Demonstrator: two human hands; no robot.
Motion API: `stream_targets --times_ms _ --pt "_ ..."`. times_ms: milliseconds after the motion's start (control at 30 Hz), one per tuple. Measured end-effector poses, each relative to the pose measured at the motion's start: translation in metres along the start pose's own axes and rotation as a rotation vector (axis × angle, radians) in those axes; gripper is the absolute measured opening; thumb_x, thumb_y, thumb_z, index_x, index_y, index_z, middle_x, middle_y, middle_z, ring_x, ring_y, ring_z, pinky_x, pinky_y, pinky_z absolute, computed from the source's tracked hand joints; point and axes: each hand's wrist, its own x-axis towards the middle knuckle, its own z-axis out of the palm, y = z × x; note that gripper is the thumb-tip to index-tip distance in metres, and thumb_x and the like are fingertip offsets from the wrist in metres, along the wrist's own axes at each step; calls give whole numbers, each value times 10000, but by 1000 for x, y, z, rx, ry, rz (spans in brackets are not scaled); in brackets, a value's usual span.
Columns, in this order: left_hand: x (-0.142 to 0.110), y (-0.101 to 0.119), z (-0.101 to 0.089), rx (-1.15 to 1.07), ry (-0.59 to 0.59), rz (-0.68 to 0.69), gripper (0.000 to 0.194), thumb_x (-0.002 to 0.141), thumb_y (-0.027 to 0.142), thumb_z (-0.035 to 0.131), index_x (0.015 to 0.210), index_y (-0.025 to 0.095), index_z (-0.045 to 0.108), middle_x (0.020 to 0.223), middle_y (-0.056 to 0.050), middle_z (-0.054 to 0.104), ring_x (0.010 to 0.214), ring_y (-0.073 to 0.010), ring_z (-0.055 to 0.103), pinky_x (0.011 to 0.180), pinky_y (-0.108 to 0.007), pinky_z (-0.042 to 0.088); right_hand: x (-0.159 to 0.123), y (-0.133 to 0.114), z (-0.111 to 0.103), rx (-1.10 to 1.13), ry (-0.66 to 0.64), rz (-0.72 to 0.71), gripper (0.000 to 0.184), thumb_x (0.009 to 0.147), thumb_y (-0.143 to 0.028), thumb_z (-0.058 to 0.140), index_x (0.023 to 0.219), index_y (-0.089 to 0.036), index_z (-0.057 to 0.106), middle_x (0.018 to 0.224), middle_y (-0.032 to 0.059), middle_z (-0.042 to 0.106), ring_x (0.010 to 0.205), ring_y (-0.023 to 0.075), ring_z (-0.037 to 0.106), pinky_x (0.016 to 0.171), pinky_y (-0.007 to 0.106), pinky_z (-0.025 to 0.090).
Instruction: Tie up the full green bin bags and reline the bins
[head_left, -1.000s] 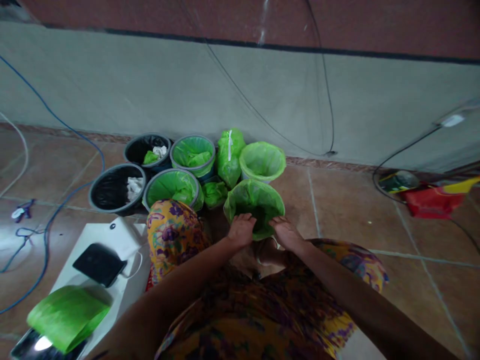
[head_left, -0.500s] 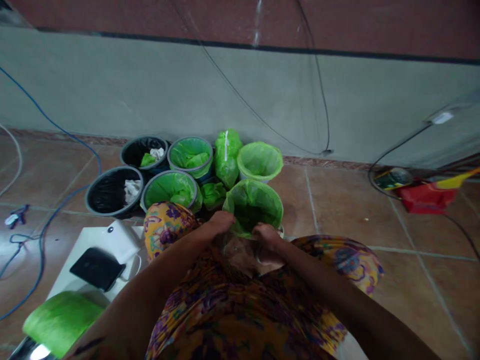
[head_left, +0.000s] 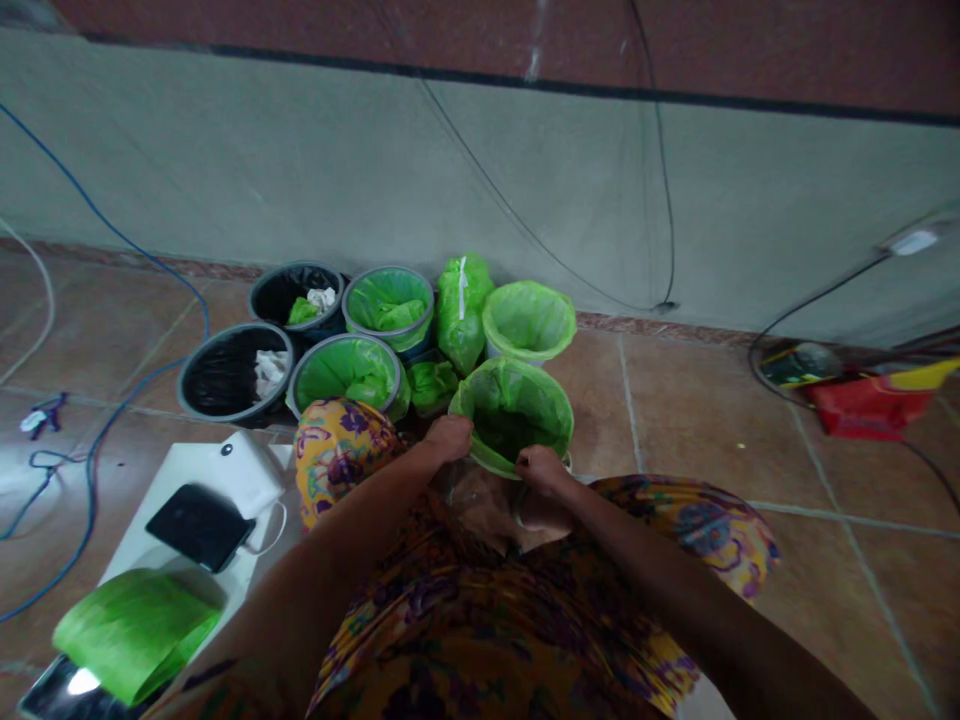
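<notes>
In front of me stands a bin lined with a green bin bag (head_left: 517, 375), its edge folded over the rim. My left hand (head_left: 450, 438) is closed on the bag's edge at the near left of the rim. At the near right, my right hand (head_left: 541, 470) pinches the same edge. The fingertips of both hands are partly hidden. Just behind stands another bin with a pale green liner (head_left: 529, 315). Left of that one leans a stuffed green bag (head_left: 461, 315) with a white strip on it.
To the left stand two bins with green liners (head_left: 349, 368) and two with black liners (head_left: 225, 372) holding crumpled white paper. A white board (head_left: 150, 500) carries a black phone (head_left: 199, 525) and a folded green roll (head_left: 135, 630). A red dustpan (head_left: 870, 405) lies far right. Cables cross the floor.
The view has shifted slightly, so the scene sits a little differently in the frame. Both hands stay on the bag's edge; my right hand's fingers now show more clearly at the rim.
</notes>
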Motion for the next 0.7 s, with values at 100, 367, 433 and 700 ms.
stream_targets --times_ms 100,367,433,700 --pt "-1 1 -2 -2 11 -32 307 856 172 438 1021 114 690 1018 -157 703 958 -254 682 843 -345 528 -1 -4 0 -32 1 16 259 814 -177 540 958 -172 754 910 89 734 831 207 644 738 270 429" --pt "-18 -1 -13 -38 160 72 367 857 126 438 1173 193 612 1150 -75 644 986 -185 647 851 -289 509 -22 -11 -8 13 194 -57 296 921 -216 446 1104 -180 675 1125 78 667 1014 177 606 913 257 414" --pt "-22 4 -14 -45 176 187 306 876 152 439 1098 194 645 1118 -67 647 1021 -180 620 906 -284 481 -29 -17 -12 -3 230 -134 284 939 -219 424 1066 -184 676 1097 73 660 1024 172 589 933 254 405" --pt "-14 17 18 54 -3 482 204 873 175 512 976 161 687 977 -73 690 944 -196 624 865 -301 461 -31 -31 0 -192 51 -271 310 818 -105 520 1096 -94 655 1063 139 681 1011 231 618 909 299 444"
